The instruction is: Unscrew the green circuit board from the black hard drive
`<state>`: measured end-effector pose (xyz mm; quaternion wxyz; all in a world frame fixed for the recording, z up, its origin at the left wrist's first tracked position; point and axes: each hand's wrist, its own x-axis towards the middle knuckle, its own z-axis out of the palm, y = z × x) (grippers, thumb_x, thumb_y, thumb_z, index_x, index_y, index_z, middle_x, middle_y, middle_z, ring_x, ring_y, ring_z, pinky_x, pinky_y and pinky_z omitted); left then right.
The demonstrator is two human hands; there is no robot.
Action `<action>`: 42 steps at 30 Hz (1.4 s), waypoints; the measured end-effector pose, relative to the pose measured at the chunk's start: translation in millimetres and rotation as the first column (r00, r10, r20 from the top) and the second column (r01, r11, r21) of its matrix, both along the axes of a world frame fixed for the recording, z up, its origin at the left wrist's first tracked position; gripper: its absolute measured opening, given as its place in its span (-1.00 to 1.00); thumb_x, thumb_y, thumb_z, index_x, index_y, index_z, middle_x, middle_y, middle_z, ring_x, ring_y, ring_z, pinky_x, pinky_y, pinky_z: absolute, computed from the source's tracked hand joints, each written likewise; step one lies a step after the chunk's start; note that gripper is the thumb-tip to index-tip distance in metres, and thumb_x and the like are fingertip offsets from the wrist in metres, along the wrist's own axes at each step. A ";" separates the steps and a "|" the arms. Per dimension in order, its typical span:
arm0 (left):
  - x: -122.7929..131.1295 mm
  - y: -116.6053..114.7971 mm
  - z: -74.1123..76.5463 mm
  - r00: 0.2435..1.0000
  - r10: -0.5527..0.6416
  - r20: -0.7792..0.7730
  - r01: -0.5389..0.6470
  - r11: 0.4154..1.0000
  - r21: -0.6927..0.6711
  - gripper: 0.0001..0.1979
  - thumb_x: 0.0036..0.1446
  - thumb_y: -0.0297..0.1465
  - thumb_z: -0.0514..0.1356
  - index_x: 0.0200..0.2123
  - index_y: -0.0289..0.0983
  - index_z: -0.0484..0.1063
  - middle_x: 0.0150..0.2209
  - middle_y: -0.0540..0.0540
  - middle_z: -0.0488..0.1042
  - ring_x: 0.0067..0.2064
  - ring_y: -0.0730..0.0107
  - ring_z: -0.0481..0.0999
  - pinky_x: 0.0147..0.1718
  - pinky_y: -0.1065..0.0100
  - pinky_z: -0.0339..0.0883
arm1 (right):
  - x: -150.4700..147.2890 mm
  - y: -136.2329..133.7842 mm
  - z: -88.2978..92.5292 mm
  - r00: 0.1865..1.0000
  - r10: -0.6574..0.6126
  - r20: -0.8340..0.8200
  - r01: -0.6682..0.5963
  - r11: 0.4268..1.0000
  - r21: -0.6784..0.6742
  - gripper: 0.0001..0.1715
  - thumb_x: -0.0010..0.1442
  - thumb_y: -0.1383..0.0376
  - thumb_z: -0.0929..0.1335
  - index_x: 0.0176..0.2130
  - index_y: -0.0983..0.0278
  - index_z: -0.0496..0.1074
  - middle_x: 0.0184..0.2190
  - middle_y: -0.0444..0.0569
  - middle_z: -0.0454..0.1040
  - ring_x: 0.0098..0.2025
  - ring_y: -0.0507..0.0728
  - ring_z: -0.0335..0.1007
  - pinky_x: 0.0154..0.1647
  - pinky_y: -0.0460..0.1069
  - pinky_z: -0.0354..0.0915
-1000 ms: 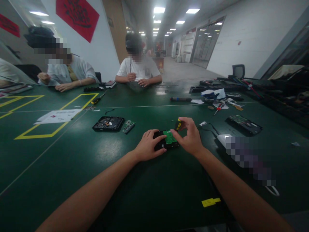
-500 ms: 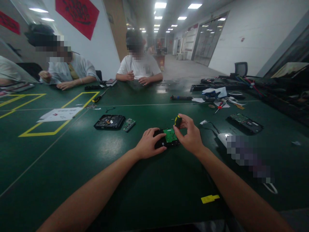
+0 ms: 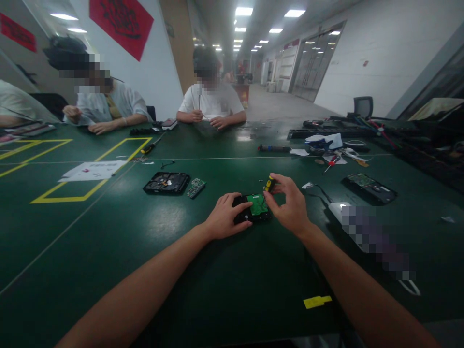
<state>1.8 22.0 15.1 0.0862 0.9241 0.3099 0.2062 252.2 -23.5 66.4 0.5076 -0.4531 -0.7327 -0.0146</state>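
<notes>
A black hard drive [image 3: 242,215] with a green circuit board [image 3: 258,205] on its upper face lies on the table in front of me. My left hand [image 3: 228,215] grips it from the left, thumb along the near side and fingers reaching over the top. In my right hand [image 3: 290,200] is a screwdriver [image 3: 269,183] with a yellow and black handle, pinched between thumb and fingers. Its shaft points down at the board's right part; whether the tip sits in a screw is too small to tell. A tiny part [image 3: 261,181] lies just beyond the drive.
Left of my hands lie another hard drive [image 3: 166,183] and a loose circuit board [image 3: 196,188]. To the right are a third drive [image 3: 369,188], a power strip [image 3: 357,227] and a yellow tag [image 3: 317,302]. A red screwdriver [image 3: 331,163] lies farther back. Co-workers sit across the green table [image 3: 108,251].
The screwdriver handle now leans slightly more to the right, and the fingers of my right hand have shifted around it. My left hand stays on the hard drive. The whole view has shifted a little.
</notes>
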 end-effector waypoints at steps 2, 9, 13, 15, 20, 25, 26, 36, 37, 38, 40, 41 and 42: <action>0.0 0.3 -0.3 1.000 0.001 -0.002 -0.001 1.000 0.001 -0.33 0.28 0.00 0.31 0.38 -0.03 0.33 0.35 -0.29 0.20 0.35 -0.22 0.23 0.28 -0.25 0.21 | -0.6 0.2 -2.7 1.000 0.006 -0.006 -0.006 1.000 -0.020 -0.29 0.33 0.30 0.43 0.37 0.03 0.22 0.06 0.05 0.49 -0.14 0.22 0.57 -0.07 0.23 0.59; -0.1 0.9 -1.0 1.000 0.003 0.007 -0.003 1.000 -0.016 -0.33 0.26 -0.02 0.34 0.37 -0.02 0.35 0.36 -0.28 0.20 0.36 -0.23 0.22 0.29 -0.27 0.20 | 3.1 3.9 -3.4 0.999 -0.035 -0.002 0.035 0.999 0.039 -0.30 0.31 0.33 0.44 0.34 0.02 0.26 0.04 0.06 0.35 -0.18 0.18 0.50 -0.13 0.21 0.60; 0.2 1.3 -1.3 1.000 0.007 0.011 -0.007 1.000 -0.025 -0.32 0.24 -0.03 0.35 0.37 0.01 0.34 0.36 -0.27 0.22 0.36 -0.25 0.22 0.28 -0.28 0.20 | 3.1 3.4 -1.6 1.000 -0.020 -0.009 0.020 0.999 0.027 -0.29 0.31 0.36 0.42 0.36 0.03 0.24 0.07 0.08 0.34 -0.17 0.18 0.51 -0.14 0.20 0.61; 0.2 1.5 -1.6 1.000 0.008 -0.002 -0.008 1.000 -0.017 -0.32 0.25 -0.03 0.34 0.38 0.01 0.33 0.36 -0.27 0.21 0.37 -0.23 0.21 0.29 -0.27 0.19 | 3.2 2.6 -1.3 1.000 -0.012 -0.004 0.012 1.000 0.026 -0.26 0.31 0.37 0.41 0.37 0.02 0.22 0.10 0.08 0.34 -0.17 0.19 0.52 -0.13 0.21 0.61; -0.2 1.0 -0.8 1.000 0.009 -0.009 -0.009 1.000 -0.012 -0.32 0.26 -0.01 0.33 0.38 0.00 0.33 0.35 -0.27 0.20 0.36 -0.21 0.22 0.30 -0.24 0.20 | 3.8 1.5 0.8 1.000 0.014 0.009 -0.014 1.000 0.025 -0.26 0.31 0.39 0.39 0.37 0.00 0.22 0.13 0.09 0.32 -0.14 0.19 0.50 -0.16 0.18 0.61; -0.6 0.8 0.6 1.000 0.003 -0.020 -0.003 1.000 -0.017 -0.33 0.27 0.00 0.32 0.38 -0.01 0.33 0.36 -0.28 0.19 0.37 -0.22 0.21 0.29 -0.25 0.20 | 2.6 2.9 -2.4 1.000 0.030 0.005 -0.031 0.999 0.045 -0.28 0.29 0.35 0.44 0.33 0.02 0.20 0.13 0.09 0.28 -0.13 0.20 0.46 -0.26 0.14 0.57; -0.5 0.8 0.7 1.000 0.003 -0.021 -0.003 1.000 -0.015 -0.33 0.28 0.00 0.31 0.38 -0.02 0.33 0.36 -0.28 0.19 0.37 -0.22 0.21 0.29 -0.24 0.20 | 2.7 3.4 -3.9 1.000 0.030 0.002 -0.030 0.999 0.042 -0.26 0.29 0.34 0.46 0.33 0.03 0.19 0.13 0.10 0.28 -0.13 0.20 0.45 -0.26 0.15 0.57; -0.1 1.9 -2.3 1.000 -0.011 0.020 0.011 1.000 -0.006 -0.32 0.25 -0.02 0.34 0.37 -0.02 0.35 0.35 -0.28 0.21 0.35 -0.24 0.23 0.28 -0.26 0.21 | 1.6 3.9 -6.7 0.996 0.083 -0.022 -0.084 0.996 -0.043 -0.28 0.36 0.34 0.40 0.38 -0.02 0.17 0.13 0.07 0.34 -0.07 0.23 0.54 -0.02 0.25 0.59; -0.2 1.8 -2.6 1.000 -0.009 0.018 0.009 1.000 -0.002 -0.32 0.25 -0.02 0.34 0.38 -0.02 0.34 0.35 -0.28 0.21 0.35 -0.24 0.24 0.28 -0.25 0.21 | -0.3 3.1 -6.8 0.994 0.103 -0.028 -0.105 0.992 -0.063 -0.26 0.37 0.36 0.38 0.41 -0.02 0.15 0.16 0.08 0.34 -0.05 0.23 0.56 0.02 0.26 0.58; -0.2 1.7 -2.8 1.000 -0.005 0.014 0.005 1.000 0.002 -0.32 0.25 -0.03 0.34 0.38 -0.02 0.34 0.35 -0.28 0.20 0.35 -0.23 0.24 0.27 -0.25 0.22 | -2.2 2.5 -7.1 0.992 0.119 -0.036 -0.122 0.989 -0.082 -0.25 0.38 0.37 0.36 0.43 -0.03 0.13 0.17 0.08 0.33 -0.04 0.23 0.57 0.07 0.27 0.56; -0.3 1.4 -3.0 1.000 0.003 0.005 -0.003 1.000 0.010 -0.33 0.26 -0.03 0.33 0.38 -0.02 0.34 0.35 -0.28 0.20 0.35 -0.22 0.24 0.27 -0.24 0.22 | -5.0 1.7 -8.4 0.990 0.134 -0.051 -0.139 0.985 -0.099 -0.21 0.40 0.38 0.33 0.46 -0.03 0.07 0.20 0.08 0.33 -0.01 0.23 0.59 0.15 0.28 0.52; -0.3 1.4 -3.0 1.000 0.004 0.002 -0.004 1.000 0.011 -0.33 0.27 -0.03 0.33 0.38 -0.02 0.34 0.34 -0.28 0.21 0.35 -0.22 0.24 0.27 -0.24 0.22 | -5.7 1.7 -9.2 0.989 0.136 -0.058 -0.141 0.985 -0.101 -0.20 0.41 0.38 0.33 0.48 -0.03 0.03 0.21 0.09 0.32 0.00 0.22 0.60 0.18 0.28 0.50; -0.3 1.4 -3.1 1.000 0.001 0.001 -0.001 1.000 0.010 -0.33 0.27 -0.03 0.33 0.37 -0.03 0.34 0.34 -0.28 0.21 0.35 -0.22 0.24 0.28 -0.23 0.22 | -5.8 1.8 -10.0 0.989 0.134 -0.065 -0.140 0.985 -0.100 -0.19 0.41 0.38 0.32 0.49 -0.03 0.00 0.24 0.09 0.31 0.00 0.22 0.60 0.19 0.28 0.49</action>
